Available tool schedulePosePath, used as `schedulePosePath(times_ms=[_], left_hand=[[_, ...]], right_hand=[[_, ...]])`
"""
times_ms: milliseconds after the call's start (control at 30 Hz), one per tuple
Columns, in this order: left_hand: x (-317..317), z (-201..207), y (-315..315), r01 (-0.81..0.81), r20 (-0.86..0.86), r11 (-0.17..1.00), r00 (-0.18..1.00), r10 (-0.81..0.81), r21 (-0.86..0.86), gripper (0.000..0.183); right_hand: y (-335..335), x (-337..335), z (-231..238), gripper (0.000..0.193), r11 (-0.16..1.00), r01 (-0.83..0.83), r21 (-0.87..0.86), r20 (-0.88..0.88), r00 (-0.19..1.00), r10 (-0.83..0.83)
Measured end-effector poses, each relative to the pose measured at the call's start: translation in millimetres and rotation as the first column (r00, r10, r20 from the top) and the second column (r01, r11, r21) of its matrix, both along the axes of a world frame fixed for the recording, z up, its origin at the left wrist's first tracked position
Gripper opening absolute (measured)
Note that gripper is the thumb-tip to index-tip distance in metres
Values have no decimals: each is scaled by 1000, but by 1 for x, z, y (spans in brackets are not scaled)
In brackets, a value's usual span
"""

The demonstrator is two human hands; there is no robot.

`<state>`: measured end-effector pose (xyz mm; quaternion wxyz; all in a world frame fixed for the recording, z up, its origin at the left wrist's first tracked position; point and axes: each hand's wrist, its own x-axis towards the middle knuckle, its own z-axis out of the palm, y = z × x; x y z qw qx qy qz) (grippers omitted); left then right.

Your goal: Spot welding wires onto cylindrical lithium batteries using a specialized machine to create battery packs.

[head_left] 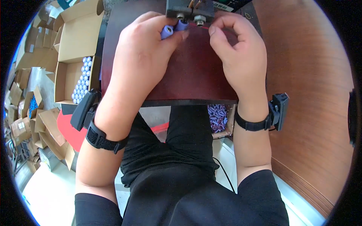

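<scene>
My left hand (145,45) is closed around two purple cylindrical battery cells, held at the front of a dark metal block of a machine (174,8). One cell (167,32) points its end toward me; the other cell (182,25) sits close under a metal tip of the block. To the right of the tips, my right hand (241,43) has thumb and forefinger pinched together, the other fingers curled. What they hold, if anything, is too small to make out. A thin red line (200,26) runs between the two hands below the block.
Dark reddish table (192,75) lies under my hands. At the left stands an open cardboard box (68,81) with rows of purple cells (81,88). Below the table's front edge at right, a box holds many loose purple pieces (217,117). A wooden panel (305,94) rises at the right.
</scene>
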<state>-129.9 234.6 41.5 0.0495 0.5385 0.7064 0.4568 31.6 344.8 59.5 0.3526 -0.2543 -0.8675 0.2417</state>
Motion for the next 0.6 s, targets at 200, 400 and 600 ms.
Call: schedulePosePath(times_ms=[200, 400, 600], left_hand=[[-1, 1, 2, -46, -97, 995, 995, 38, -86, 31], [-1, -1, -2, -9, -8, 999, 1000, 8, -39, 33], [3, 1, 1, -11, 30, 1000, 999, 11, -29, 26]], right_hand=[[-10, 0, 6, 10, 991, 67, -117, 30, 998, -63], [-3, -1, -9, 12, 999, -26, 47, -108, 994, 31], [-6, 5, -14, 16, 992, 53, -110, 9, 999, -53]])
